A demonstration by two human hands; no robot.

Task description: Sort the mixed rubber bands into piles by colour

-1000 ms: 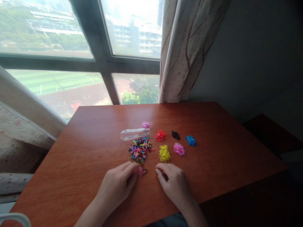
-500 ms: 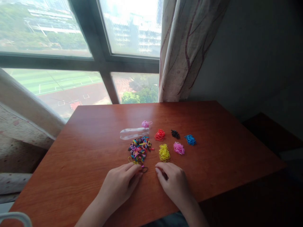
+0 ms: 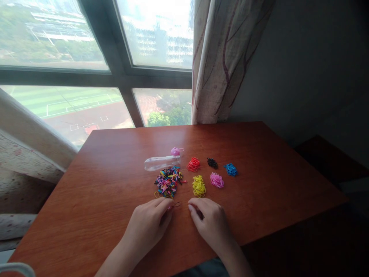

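My left hand (image 3: 150, 225) rests on the wooden table (image 3: 109, 173), its fingers pressed together over a small loose rubber band (image 3: 176, 204) just below a mixed pile of coloured bands (image 3: 168, 181). Beside it, my right hand (image 3: 211, 223) lies curled with its fingertips on the wood, below a yellow pile (image 3: 198, 186). What it holds, if anything, is hidden. Sorted piles lie further back: red (image 3: 193, 164), black (image 3: 212, 162), blue (image 3: 231, 169) and pink (image 3: 216, 180).
A clear plastic bottle (image 3: 161, 162) lies on its side behind the mixed pile, with a pink cap (image 3: 175, 151) near its mouth. A window and a curtain (image 3: 221, 57) stand beyond the table's far edge. A dark ledge (image 3: 328, 157) sits at the right.
My left fingertips slid right onto the loose bands near the mixed pile and now cover the pink one. My right hand has barely moved.
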